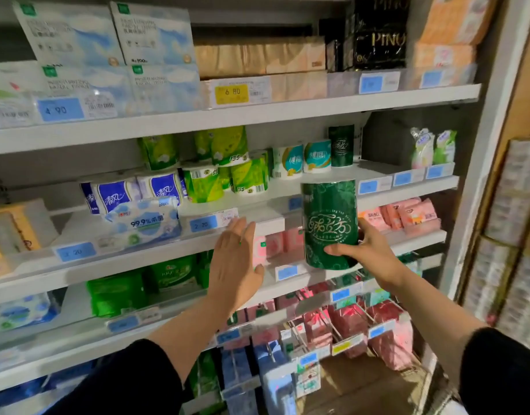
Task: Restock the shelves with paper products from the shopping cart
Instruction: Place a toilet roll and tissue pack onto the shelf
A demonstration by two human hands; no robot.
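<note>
A dark green roll of paper (329, 224), wrapped in glossy film with gold script and scrollwork, is being held upright in front of the middle shelf (407, 191), level with its price rail and not yet resting on any board. The right hand (367, 250) is gripping it low on the side, thumb across the front and fingers curled round the back; that grip looks adequate, since a wrapped roll of this kind is likely light and soft, though the film is probably slick and the core may crush under a hard squeeze, so a hold around the middle would seem safer. The left hand (235, 259) is hovering open just beside it, fingers straight, holding nothing, in front of a lower shelf edge. A matching green roll (341, 146) is standing at the back of the middle shelf, a likely destination. Legible nearby: "99.9%" on a blue wipes pack (144, 224), "135" on lime-green rolls (227, 163), "PINO" on a black package (377, 34), and price tags reading "6 80" (232, 92) and "4 90" (60, 110). The gold script on the held roll is too stylised to read.
</note>
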